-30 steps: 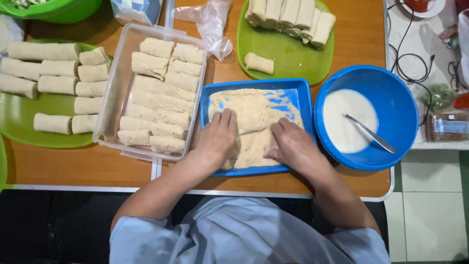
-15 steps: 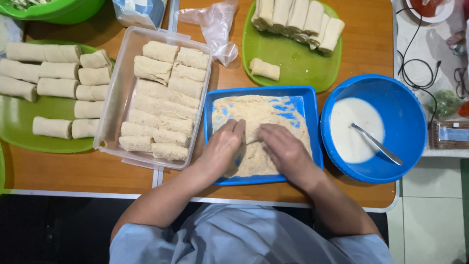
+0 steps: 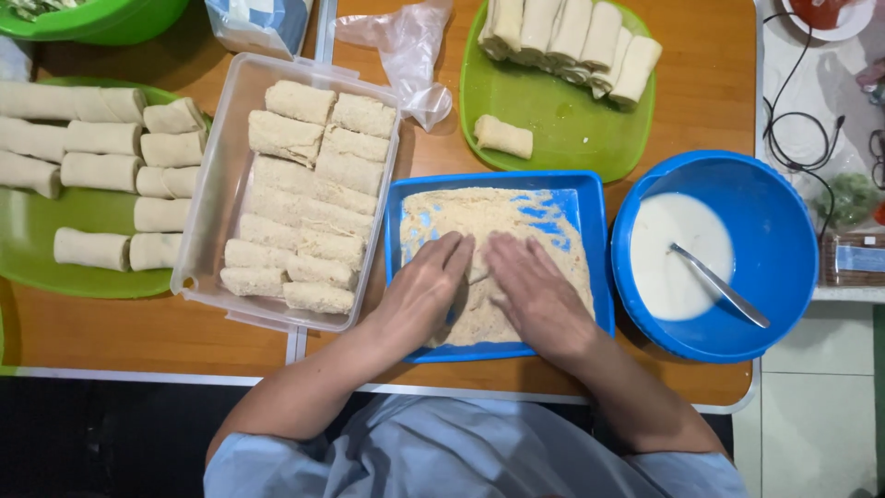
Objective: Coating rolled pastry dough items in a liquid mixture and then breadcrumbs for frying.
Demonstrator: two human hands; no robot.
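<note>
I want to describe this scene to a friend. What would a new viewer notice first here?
First, the two hands, left hand and right hand, pressed side by side into the crumbs in the blue tray at the centre. Next, the clear container of crumb-coated rolls to its left. Then the blue bowl of white liquid with a spoon, on the right.

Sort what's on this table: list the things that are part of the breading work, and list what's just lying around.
In use: left hand and right hand, both pressing in the blue crumb tray; clear box of coated rolls; blue batter bowl with spoon; green plate of plain rolls.

Lying about: plastic bag; black cables; red dish.
</note>
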